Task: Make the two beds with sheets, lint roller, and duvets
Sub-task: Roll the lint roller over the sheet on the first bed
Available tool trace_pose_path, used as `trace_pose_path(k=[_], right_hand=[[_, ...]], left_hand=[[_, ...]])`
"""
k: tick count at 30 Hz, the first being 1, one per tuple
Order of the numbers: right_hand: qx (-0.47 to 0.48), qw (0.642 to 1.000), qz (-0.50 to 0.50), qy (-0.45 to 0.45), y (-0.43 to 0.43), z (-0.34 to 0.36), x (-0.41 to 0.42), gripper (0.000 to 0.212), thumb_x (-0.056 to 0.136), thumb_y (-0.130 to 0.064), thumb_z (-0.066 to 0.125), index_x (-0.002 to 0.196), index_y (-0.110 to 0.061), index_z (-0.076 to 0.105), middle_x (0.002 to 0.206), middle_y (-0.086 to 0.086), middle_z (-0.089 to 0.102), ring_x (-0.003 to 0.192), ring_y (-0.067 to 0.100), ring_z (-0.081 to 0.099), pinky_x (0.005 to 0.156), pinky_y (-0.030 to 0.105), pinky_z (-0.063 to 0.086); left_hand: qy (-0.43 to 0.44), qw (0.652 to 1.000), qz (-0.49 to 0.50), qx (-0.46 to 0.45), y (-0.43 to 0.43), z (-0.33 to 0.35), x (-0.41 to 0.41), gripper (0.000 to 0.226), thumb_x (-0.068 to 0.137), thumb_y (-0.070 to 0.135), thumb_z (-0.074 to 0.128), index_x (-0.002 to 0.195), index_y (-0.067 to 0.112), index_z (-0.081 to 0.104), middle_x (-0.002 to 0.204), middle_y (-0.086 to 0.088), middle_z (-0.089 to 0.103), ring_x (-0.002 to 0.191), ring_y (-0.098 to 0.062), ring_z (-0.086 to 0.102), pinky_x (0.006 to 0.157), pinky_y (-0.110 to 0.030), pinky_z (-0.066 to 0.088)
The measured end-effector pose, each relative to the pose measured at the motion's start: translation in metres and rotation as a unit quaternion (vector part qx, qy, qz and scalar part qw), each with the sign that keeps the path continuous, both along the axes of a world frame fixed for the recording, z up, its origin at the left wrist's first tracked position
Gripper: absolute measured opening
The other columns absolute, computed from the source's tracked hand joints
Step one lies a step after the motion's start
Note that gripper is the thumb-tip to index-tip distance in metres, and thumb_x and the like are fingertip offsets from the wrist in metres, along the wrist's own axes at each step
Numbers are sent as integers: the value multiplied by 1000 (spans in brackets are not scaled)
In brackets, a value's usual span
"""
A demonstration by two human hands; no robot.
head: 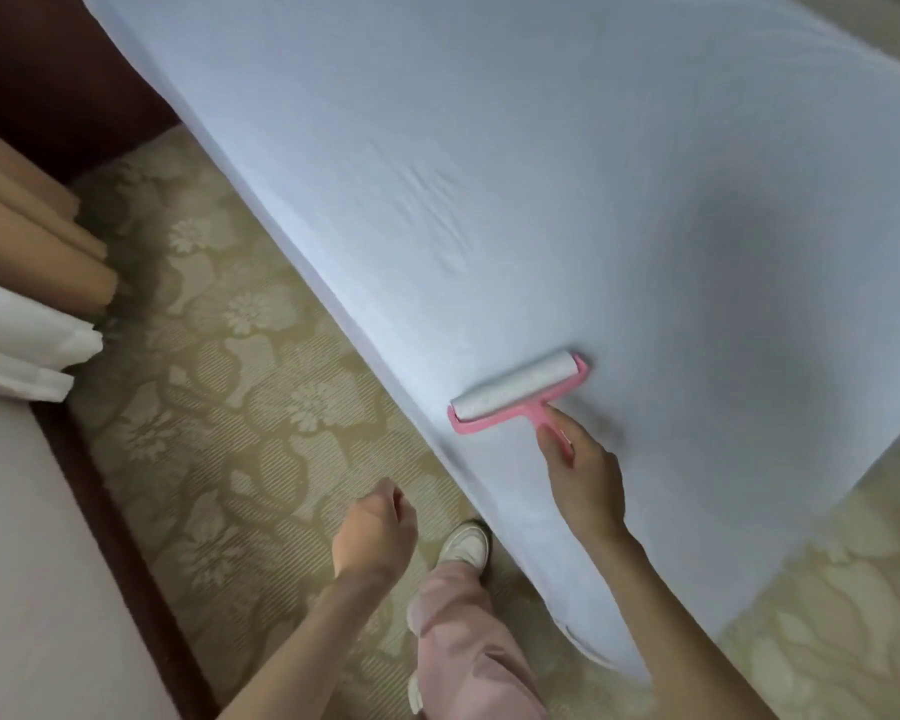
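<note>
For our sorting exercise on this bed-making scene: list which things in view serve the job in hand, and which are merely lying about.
In the job: lint roller, white sheet, right hand gripping the roller's handle.
Lying about: beige drapes, patterned carpet, white shoe.

The pink handle of the lint roller (520,392) disappears inside the right hand (585,480), so only its upper stub shows. The left hand (375,532) is motion-blurred, its fingers curled away from the camera; whether it holds anything cannot be told. The white sheet (489,174) runs off the top and right edges and hides all that lies under it. The second bed (27,537) and the curtains (27,241) are cut by the left edge. The pink trouser leg (468,641) covers the heel of the white shoe (466,545).
</note>
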State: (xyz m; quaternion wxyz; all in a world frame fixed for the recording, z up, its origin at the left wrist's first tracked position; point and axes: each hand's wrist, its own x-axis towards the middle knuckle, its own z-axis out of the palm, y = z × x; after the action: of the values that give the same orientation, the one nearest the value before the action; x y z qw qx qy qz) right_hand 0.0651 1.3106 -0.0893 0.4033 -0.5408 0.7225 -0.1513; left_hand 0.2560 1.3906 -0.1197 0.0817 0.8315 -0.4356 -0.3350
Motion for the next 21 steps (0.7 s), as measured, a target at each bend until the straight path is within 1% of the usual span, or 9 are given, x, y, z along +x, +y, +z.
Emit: trace_pose_path(k=[3,6,8,10,12,14,17,19,21], right_hand=[[38,999,34,14,2,-16,-18,32,98,-34,44,129,-32,55,108,1,68,103,26,60,80,31,44],[56,996,47,44,63,-15,-62,29,97,-39,43,123,-34,54,94,1,67,92,27,61,74,33,47],[94,994,35,52,125,-11,-96,21,95,-44,43,113,-48,53,84,-6,64,85,22,61,73,33,49],[98,993,10,61,187,-3,-129,14,87,-61,46,93,-73,46,80,-17,66,82,14,62,74,22,49],[77,992,-21,101,220,8,-161,31,74,-67,57,73,-87,34,97,-19,71,98,11,65,86,14,46],[59,986,3,153,219,22,-180,45,74,-55,65,67,-87,34,105,-8,72,103,12,65,87,13,44],[61,991,89,85,165,37,-172,36,91,-44,53,100,-78,44,101,-17,71,94,7,66,78,21,49],[-5,988,132,84,116,24,-162,36,95,-37,50,125,-56,48,109,-15,69,98,15,65,81,31,50],[-32,984,149,91,70,4,-148,36,97,-34,46,132,-42,49,113,-5,69,103,26,61,82,35,49]], left_hand=[[2,1000,17,-17,21,3,-15,17,95,20,44,82,12,50,67,-1,56,67,-24,56,58,-31,42],[16,1000,15,-9,41,-2,-45,15,94,21,45,82,13,50,71,-5,61,70,-26,58,61,-32,44],[32,999,6,10,58,-11,-70,14,94,22,46,82,16,48,76,-7,63,73,-27,60,64,-33,46],[52,998,-5,32,78,-20,-96,15,94,21,46,81,16,48,71,-2,61,68,-22,59,63,-33,47],[64,996,-14,56,97,-26,-123,15,94,21,46,80,18,48,67,2,57,64,-18,54,61,-32,45],[82,994,-18,69,110,-29,-148,16,94,22,45,79,19,48,68,2,57,63,-19,53,59,-32,43],[99,994,-15,52,112,-34,-172,16,93,22,47,78,19,50,67,-1,60,63,-23,57,59,-34,45],[98,994,-16,41,108,-38,-183,16,93,20,47,79,15,52,67,-4,62,63,-24,57,58,-35,44],[92,995,-5,39,106,-40,-191,16,93,19,47,80,12,54,67,-5,61,58,-23,53,54,-32,41]])
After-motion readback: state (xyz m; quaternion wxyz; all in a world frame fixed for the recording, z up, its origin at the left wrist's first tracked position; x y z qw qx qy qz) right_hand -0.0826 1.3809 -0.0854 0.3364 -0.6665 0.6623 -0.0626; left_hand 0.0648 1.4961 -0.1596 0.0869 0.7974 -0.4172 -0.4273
